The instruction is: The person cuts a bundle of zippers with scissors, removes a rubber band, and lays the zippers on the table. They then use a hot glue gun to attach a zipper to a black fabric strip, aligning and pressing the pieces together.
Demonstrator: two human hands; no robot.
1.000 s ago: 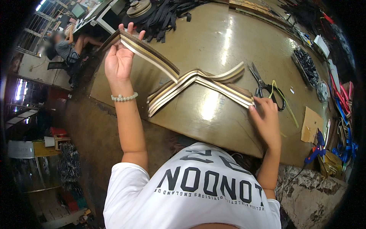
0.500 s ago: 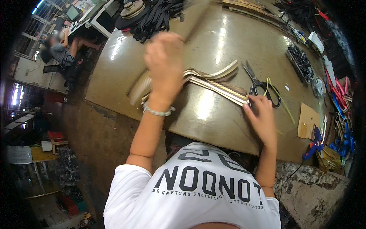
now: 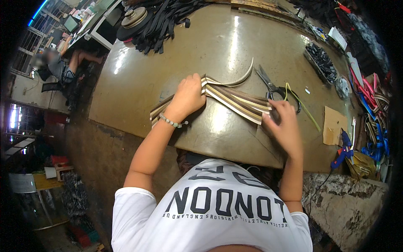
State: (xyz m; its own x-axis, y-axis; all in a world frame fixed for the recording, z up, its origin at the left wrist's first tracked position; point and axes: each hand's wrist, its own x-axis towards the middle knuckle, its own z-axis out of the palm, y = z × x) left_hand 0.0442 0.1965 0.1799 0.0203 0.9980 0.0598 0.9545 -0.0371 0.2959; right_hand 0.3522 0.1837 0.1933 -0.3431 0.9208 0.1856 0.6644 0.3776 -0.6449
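Observation:
A bundle of striped webbing straps [image 3: 237, 98], brown, tan and white, lies bent across the table in front of me. My left hand [image 3: 190, 95] is closed on the bundle near its bend, with the straps' other ends poking out beyond the wrist. At the right-hand ends, my right hand [image 3: 285, 119] pinches the strap edges between thumb and fingers. One loose strap curves up and away from the bend. Black-handled scissors [image 3: 275, 88] lie with open blades just beyond my right hand, a thin yellow-green strip [image 3: 304, 109] across their handles.
Black straps [image 3: 168, 25] are heaped at the far left beside a round disc-shaped stack [image 3: 134, 19]. On the right are a tray of black parts [image 3: 321, 63], brown cardboard [image 3: 334, 126], a blue glue gun [image 3: 344, 151] and colourful straps [image 3: 373, 105]. Someone sits at a far-left desk.
My left hand, raised and blurred before, has come down and closed on the straps near the bend. The right hand stays at the strap ends, where the straps now lie more spread out.

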